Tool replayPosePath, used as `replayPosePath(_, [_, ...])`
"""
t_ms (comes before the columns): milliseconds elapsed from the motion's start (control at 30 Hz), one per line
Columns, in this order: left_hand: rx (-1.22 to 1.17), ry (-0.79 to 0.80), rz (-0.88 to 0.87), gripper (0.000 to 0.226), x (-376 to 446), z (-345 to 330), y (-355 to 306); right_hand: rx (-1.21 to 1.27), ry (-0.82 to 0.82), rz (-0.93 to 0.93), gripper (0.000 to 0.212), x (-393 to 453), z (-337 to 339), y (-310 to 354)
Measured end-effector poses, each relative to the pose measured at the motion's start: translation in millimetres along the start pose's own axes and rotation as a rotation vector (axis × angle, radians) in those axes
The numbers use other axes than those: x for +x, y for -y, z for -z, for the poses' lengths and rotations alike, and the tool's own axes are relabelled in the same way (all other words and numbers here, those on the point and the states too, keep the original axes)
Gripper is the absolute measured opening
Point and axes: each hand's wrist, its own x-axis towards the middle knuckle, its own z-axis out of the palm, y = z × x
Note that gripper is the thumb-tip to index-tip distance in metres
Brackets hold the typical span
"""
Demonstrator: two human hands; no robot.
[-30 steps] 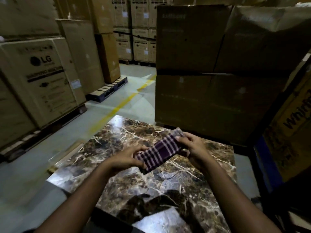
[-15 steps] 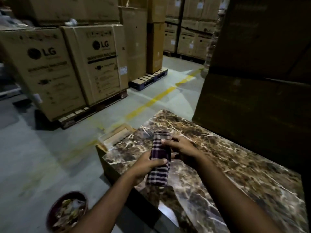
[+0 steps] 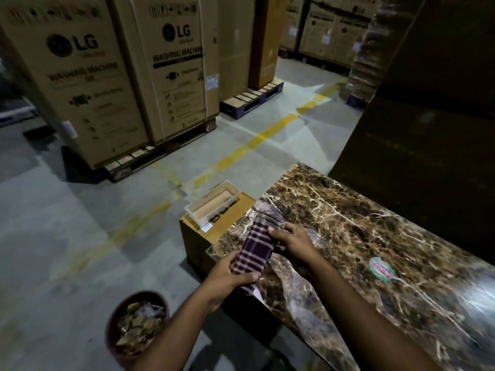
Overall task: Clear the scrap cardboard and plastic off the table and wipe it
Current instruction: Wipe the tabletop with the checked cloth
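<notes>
Holding a folded plaid cloth (image 3: 254,249) over the near-left corner of the marble table (image 3: 375,236), left hand (image 3: 227,274) curled round its lower end, right hand (image 3: 293,243) pinching the upper part. Down on the floor (left side): bucket (image 3: 111,325) full of scraps (image 3: 140,328), plus a cardboard box (image 3: 222,223).

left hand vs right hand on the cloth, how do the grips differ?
The left hand grips the near end of the folded checked cloth, thumb lying across its top; the right hand holds the far end, near the table corner. The left hand sits off the table edge, over the floor; the right hand is over the marble. Shared: both hold the same cloth.
</notes>
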Motion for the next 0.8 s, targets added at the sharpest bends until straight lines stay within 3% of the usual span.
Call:
replayPosePath(100, [-0.074,-0.064,0.016,0.064,21.4,20.4,1.4,0.054,0.015,-0.031,0.028,26.1,-2.7,2.5])
replayPosePath(233, [-0.188,-0.194,0.003,0.068,48.8,41.0,-4.3,0.066,0.028,-0.116,0.055,78.1,0.7,3.5])
replayPosePath(333, [-0.227,-0.308,-0.028,0.058,73.5,54.9,-10.8,0.028,0.053,-0.156,0.035,120.9,-1.4,4.2])
replayPosePath(633, [-0.222,-0.633,-0.019,0.039,149.9,101.0,-43.6,-0.187,0.058,-0.161,0.016,234.8,-44.3,19.8])
replayPosePath(800, [-0.062,-0.725,0.005,0.033,207.6,157.8,-53.0,-0.248,0.018,-0.171,0.005,305.9,-80.8,18.3])
